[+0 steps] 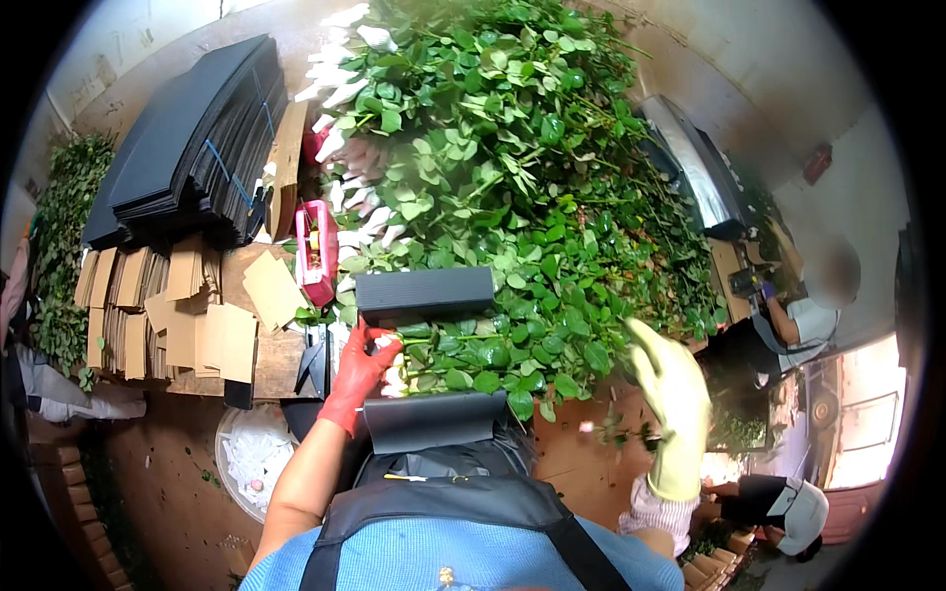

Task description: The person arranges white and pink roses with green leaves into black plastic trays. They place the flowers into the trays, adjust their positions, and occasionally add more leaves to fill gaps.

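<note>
My left hand, in a red glove, has its fingers curled at the pale heads of a bunch of roses. The green leafy stems of this bunch stretch to the right. They lie between two dark flaps, an upper one and a lower one near my apron; whether these are one sheet is hidden. My right hand, in a pale yellow glove, is raised at the right beside the leaf ends. Its fingers stretch forward, apparently holding nothing.
A large heap of leafy roses, many heads in white sleeves, covers the bench. At left are a pink tape dispenser, cardboard pieces and stacked dark sheets. A tub of white scraps stands below. Two people work at right.
</note>
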Available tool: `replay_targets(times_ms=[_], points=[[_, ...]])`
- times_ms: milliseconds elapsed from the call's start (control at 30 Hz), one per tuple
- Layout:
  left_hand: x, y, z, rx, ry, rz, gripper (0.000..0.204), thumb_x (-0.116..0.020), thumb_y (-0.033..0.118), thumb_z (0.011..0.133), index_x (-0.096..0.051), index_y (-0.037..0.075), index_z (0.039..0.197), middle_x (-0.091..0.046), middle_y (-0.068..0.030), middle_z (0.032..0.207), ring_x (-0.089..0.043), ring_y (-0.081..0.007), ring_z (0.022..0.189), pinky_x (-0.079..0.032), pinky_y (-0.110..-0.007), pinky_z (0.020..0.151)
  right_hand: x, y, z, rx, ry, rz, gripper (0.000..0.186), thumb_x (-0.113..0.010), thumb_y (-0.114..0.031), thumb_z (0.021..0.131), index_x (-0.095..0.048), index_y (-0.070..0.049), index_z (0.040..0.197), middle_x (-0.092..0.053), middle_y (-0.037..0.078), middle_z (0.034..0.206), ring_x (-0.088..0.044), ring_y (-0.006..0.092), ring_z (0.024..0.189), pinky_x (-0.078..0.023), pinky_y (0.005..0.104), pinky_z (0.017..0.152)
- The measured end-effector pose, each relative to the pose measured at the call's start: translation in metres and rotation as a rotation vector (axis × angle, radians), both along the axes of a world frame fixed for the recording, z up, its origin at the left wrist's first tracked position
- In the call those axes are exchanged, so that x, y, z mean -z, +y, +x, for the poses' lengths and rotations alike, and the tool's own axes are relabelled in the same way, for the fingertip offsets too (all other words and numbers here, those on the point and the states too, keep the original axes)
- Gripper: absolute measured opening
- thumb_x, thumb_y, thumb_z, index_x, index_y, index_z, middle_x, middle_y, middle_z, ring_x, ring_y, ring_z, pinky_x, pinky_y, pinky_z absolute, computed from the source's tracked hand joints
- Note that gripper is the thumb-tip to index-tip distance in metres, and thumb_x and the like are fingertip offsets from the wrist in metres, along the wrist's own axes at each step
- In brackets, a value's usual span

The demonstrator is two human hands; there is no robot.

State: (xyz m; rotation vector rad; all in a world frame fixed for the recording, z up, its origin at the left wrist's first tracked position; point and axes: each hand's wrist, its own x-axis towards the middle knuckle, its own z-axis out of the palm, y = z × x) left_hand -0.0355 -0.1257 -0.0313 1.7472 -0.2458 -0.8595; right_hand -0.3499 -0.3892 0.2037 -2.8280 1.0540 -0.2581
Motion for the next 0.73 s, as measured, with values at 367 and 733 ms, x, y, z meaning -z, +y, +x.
replay_targets(times_ms=[367,733], points=[[-0.012,-0.008,-0.005,0.0,-0.095,0.002,0.037,-0.085,0.031,0.09,-0.073,0.005,0.113,-0.066,-0.0087,0.11,-0.062,-0.0185,0.094,-0.053,-0.034,0.088,0.14,-0.137,0.341,-0.581,0.406,-0.54,0.025,-0.061,-0.013,0.091,-0.075,-0.013,0.111,-0.069,0.009,0.128,-0.061,0.0279,0.129,-0.037,0.0416,0.121],[0.02,0.003,-0.001,0.046,-0.306,-0.022,0.05,-0.086,0.026,0.088,-0.067,0.01,0.131,-0.07,-0.0085,0.118,-0.065,-0.0178,0.101,-0.054,-0.031,0.088,0.076,-0.156,0.262,-0.806,-0.062,-0.431,0.037,-0.064,-0.01,0.092,-0.066,-0.017,0.128,-0.074,0.013,0.112,-0.074,0.0222,0.098,-0.06,0.0327,0.082]])
